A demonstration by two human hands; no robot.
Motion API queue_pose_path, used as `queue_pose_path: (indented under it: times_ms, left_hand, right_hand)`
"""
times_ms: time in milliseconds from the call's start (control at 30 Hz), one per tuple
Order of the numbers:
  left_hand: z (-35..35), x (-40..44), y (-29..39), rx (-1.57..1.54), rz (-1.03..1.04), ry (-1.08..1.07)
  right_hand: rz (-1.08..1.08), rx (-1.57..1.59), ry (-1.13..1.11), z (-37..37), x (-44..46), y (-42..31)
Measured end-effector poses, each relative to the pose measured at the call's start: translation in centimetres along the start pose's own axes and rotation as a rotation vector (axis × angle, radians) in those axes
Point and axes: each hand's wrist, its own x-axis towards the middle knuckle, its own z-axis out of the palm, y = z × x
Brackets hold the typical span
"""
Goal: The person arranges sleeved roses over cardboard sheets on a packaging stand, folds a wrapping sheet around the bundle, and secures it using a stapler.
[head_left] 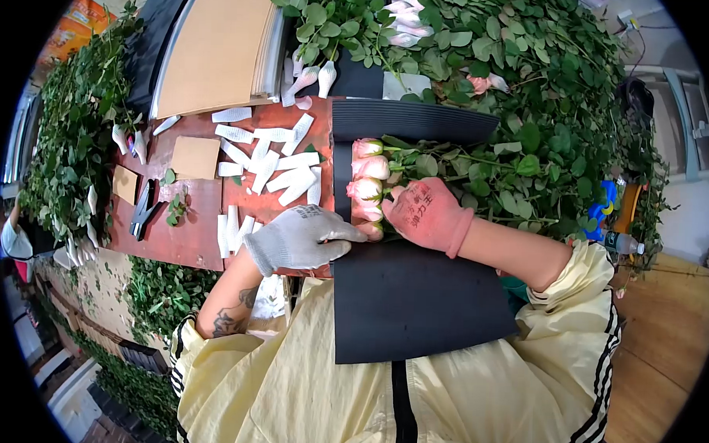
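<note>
Fingers (394,213) of my pink-gloved right hand (426,216) curl, grip hidden, opposite my thumb-spread grey-gloved left hand (301,239), pale-pink roses' (365,192) near end between, leafy green stems (496,183) pointing right.

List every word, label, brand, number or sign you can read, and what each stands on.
"弹力王", as best it reads: dark print on the pink-gloved right hand; the characters above it are too blurred.
Grey-gloved left hand: dark print, too small and slanted to read.
Orange packaging, top left: markings too blurred to read.
</note>
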Motion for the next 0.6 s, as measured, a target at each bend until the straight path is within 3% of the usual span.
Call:
queue_pose_path:
  times_ms: [67, 200, 300, 367, 467, 500, 567, 600]
  left_hand:
    - [0.2, 0.3, 0.0, 0.104, -0.113, -0.066]
    - [0.0, 0.1, -0.3, 0.089, -0.124, -0.07]
    - [0.6, 0.2, -1.1, 0.114, -0.05, -0.01]
    - [0.9, 0.7, -0.9, 0.173, 0.053, 0.273]
    - [0.6, 0.8, -0.7, 0.219, -0.015, 0.226]
    - [0.7, 0.8, -0.7, 0.251, -0.045, 0.206]
    - [0.8, 0.9, -0.9, 0.241, 0.007, 0.251]
    - [0.7, 1.1, -1.0, 0.238, 0.066, 0.296]
  right_hand:
    - [-0.011, -0.024, 0.09, 0.9, 0.1, 0.2]
    - [0.015, 0.119, 0.082, -0.3, -0.5, -1.0]
    - [-0.037, 0.078, 0.149, 0.9, -0.2, -0.6]
    - [-0.014, 0.033, 0.17, 1.1, -0.4, -0.6]
    - [-0.035, -0.028, 0.318, -0.1, -1.1, -1.1]
    - [-0.039, -0.026, 0.316, -0.8, -1.1, -1.0]
    - [-0.017, 0.111, -0.042, -1.8, -1.2, -0.8]
    - [-0.06, 0.149, 0.15, 0.2, -1.2, -0.5]
